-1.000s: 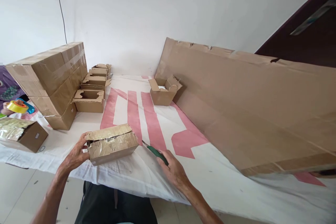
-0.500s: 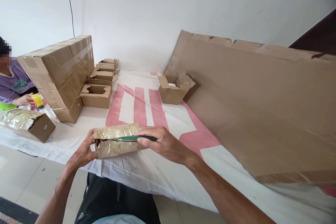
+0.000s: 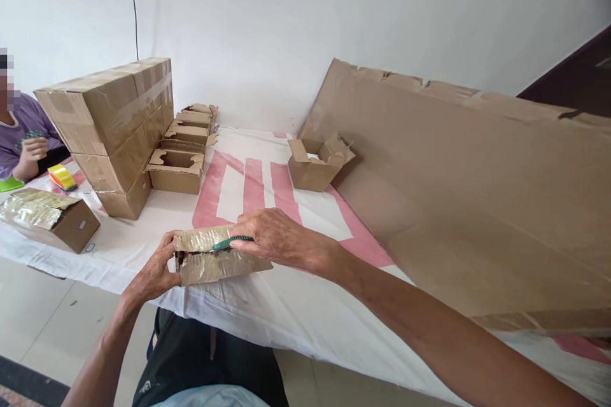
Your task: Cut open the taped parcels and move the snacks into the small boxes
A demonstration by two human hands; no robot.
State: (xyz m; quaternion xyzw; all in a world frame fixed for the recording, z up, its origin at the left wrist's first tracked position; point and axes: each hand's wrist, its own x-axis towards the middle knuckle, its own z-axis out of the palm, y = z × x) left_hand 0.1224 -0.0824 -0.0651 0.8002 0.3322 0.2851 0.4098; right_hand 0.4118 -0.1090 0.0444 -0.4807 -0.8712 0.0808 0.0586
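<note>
The right hand [image 3: 274,235] has its grip closed around a green-handled tool [image 3: 231,242], held along the gap in the top of a small taped cardboard box [image 3: 205,268]. The left hand [image 3: 155,269] grips this box's left end, thumb in front, fingers behind. The box sits near the surface's front edge; a dark opening shows at its left end, contents too hidden to identify.

Left of it lies one more taped box [image 3: 74,227], a small label on its end. Beyond are a stack of closed boxes [image 3: 117,114], three high, and beside it a row of at least three open boxes [image 3: 175,182]. One separate open box [image 3: 310,175], centre right, has something white inside. One yellow tape roll [image 3: 59,172] lies near a second person's raised hand [image 3: 34,148] and purple sleeve.

White cloth with pinkish-red markings covers the surface [image 3: 296,308]. A large cardboard panel [image 3: 453,203] slants across the right. Behind is a white wall [image 3: 248,25] with one dark cable [image 3: 133,6]; below, pale floor tiles [image 3: 52,321].
</note>
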